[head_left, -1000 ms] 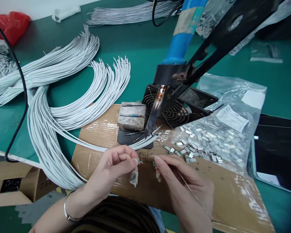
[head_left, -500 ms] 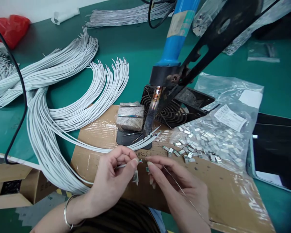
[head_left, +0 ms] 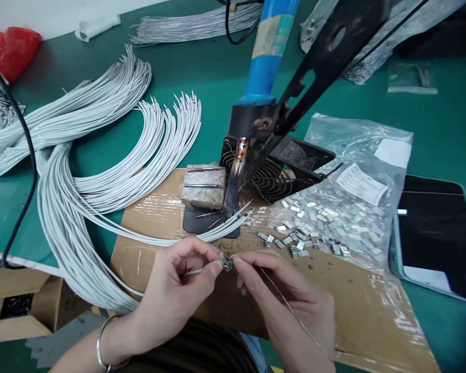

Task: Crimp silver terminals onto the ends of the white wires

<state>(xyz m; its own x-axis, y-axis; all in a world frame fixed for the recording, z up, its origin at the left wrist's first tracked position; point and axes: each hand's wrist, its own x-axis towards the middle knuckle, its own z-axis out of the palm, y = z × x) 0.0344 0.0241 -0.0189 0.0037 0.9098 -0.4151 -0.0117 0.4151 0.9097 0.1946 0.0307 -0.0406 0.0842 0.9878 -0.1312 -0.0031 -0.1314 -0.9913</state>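
My left hand [head_left: 178, 282] pinches the stripped end of a thin white cable [head_left: 194, 271] over the cardboard sheet [head_left: 357, 295]. My right hand [head_left: 283, 295] pinches a small metal connector [head_left: 228, 264] against that cable end, and a thin solder wire [head_left: 291, 311] runs back across its fingers. The two hands meet fingertip to fingertip. Just beyond them a blue-handled soldering iron [head_left: 252, 103] hangs tip down in a black stand, over a small pad with a few cable ends [head_left: 233, 220].
Curved bundles of white cables [head_left: 101, 171] cover the green table [head_left: 217, 67] at left. A black fan [head_left: 279, 171] sits behind the iron. A clear bag spilling metal connectors [head_left: 334, 217] lies at right, beside a dark tablet [head_left: 435, 233]. A cardboard box [head_left: 19, 305] sits lower left.
My hands have closed the gap between them: the right hand brought the small connector onto the cable end held by the left. The view has shifted slightly.
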